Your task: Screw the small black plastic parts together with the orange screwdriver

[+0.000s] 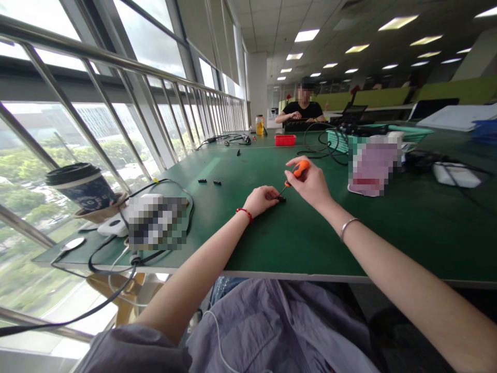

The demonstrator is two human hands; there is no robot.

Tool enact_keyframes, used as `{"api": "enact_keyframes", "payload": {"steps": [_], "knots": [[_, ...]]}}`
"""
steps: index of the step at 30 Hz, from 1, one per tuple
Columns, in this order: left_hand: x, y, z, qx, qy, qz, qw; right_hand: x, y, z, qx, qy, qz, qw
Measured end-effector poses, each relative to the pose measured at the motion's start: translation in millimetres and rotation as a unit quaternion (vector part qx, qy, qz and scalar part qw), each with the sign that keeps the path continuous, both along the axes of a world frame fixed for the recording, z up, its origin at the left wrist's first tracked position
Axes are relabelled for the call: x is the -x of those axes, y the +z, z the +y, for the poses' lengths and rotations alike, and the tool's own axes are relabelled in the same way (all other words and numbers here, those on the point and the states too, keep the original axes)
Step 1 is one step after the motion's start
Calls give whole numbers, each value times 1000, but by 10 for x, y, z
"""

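My right hand (pixel 310 182) grips the orange and black handle of a screwdriver (pixel 302 167), its shaft slanting down and left. The tip reaches a small black piece (pixel 281 199) lying on the green tabletop (pixel 240 243). Closed round that same piece, my left hand (pixel 262 201) pins it with the fingertips, which partly hide it. What the tip touches on the piece is too small to tell. Two similar black pieces (pixel 217 182) lie farther left, and another small black piece (pixel 238 152) sits farther back.
At left stand a lidded paper cup (pixel 81 186) and a blurred-out item (pixel 157 223) among cables. A red tray (pixel 284 140), a jar (pixel 259 125) and a green basket (pixel 337 141) with cables are farther back. A phone-like pink object (pixel 375 163) is at right. Someone (pixel 303 109) sits across the table.
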State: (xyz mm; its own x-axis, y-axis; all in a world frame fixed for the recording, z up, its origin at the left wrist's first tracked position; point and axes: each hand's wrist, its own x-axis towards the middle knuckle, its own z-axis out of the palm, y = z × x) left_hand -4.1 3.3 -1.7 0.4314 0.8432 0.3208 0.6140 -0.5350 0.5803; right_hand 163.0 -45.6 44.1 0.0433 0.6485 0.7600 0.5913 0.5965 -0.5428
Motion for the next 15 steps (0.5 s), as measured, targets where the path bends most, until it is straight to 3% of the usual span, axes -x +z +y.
{"api": "enact_keyframes", "payload": {"steps": [6,15], "knots": [[-7,11,-9,8,2,-4,1000,-6,-22,13,0,42,8,999],[-6,17,-7,31,-1,-24,999,-4,9,-7,28,-1,-8,1000]]}}
